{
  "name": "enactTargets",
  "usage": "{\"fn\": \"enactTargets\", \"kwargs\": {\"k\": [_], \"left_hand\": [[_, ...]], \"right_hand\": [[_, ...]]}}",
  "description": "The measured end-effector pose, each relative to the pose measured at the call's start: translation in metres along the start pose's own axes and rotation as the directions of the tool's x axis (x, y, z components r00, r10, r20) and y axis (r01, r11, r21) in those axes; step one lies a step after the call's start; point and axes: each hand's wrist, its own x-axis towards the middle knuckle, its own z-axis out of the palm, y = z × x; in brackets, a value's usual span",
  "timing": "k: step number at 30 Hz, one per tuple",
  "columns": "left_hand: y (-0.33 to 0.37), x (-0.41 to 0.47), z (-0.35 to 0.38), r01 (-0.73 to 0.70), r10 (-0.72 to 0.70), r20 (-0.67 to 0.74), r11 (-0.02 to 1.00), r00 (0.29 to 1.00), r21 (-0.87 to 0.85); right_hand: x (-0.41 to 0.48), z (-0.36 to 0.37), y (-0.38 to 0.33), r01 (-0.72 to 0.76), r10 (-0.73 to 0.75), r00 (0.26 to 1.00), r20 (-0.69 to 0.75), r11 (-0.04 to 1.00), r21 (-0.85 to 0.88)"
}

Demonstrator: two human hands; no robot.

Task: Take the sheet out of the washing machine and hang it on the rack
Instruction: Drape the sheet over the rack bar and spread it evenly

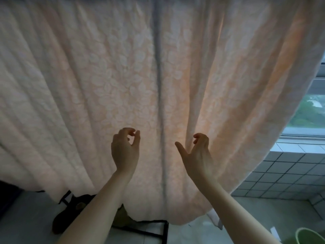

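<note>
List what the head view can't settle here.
Head view only:
- Rack: top rail covered by the sheet and cut off by the top edge.
- Left hand, right hand: pinching fabric or apart, unclear.
- Green bucket: cropped at the bottom-right corner.
- Dark thing below the sheet: in shadow, unidentifiable.

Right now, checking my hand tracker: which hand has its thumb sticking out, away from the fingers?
The right hand: its thumb points out sideways toward the left hand, whose thumb curls up, almost meeting its fingers.
</note>
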Motion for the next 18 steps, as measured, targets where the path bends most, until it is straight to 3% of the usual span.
{"fn": "enactTargets", "kwargs": {"k": [3,6,11,15,18], "left_hand": [[-0.025,0.029,-0.022,0.089,-0.082,-0.127,0.995,0.989,0.044],[-0.046,0.05,-0.035,0.149,-0.136,-0.19,0.987,0.972,0.053],[-0.068,0.069,-0.04,0.203,-0.198,-0.058,0.974,0.979,0.1],[-0.069,0.08,-0.043,0.204,-0.204,-0.012,0.972,0.979,0.114],[-0.072,0.085,-0.046,0.089,-0.09,0.001,0.986,0.996,0.14]], "right_hand": [[-0.002,0.01,-0.024,-0.051,0.051,0.998,-0.045,0.999,-0.007],[-0.007,0.023,-0.048,-0.005,0.003,0.99,-0.142,1.0,-0.012],[-0.005,0.041,-0.071,0.029,-0.034,0.979,-0.201,0.999,-0.029],[0.009,0.024,-0.07,-0.1,0.126,0.923,-0.365,0.991,0.091],[0.02,0.008,-0.058,-0.206,0.225,0.881,-0.416,0.974,0.09]]}}
